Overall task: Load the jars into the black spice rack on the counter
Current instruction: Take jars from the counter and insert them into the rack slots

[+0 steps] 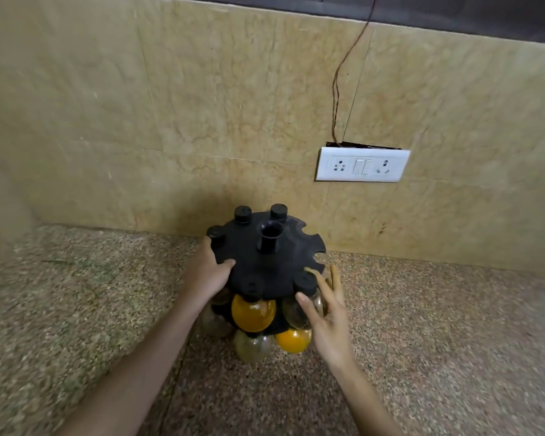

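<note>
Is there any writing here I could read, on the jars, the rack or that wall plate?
None that can be read.
Jar lids: plain black.
Black spice rack: no label in sight.
White switch plate: sockets and switches only, no legible marks.
Yellow jar: no label in sight.

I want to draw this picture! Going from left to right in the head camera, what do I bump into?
Left hand gripping the rack's rim → black spice rack → right hand, fingers spread by a clear jar → white switchboard up on the wall.
</note>
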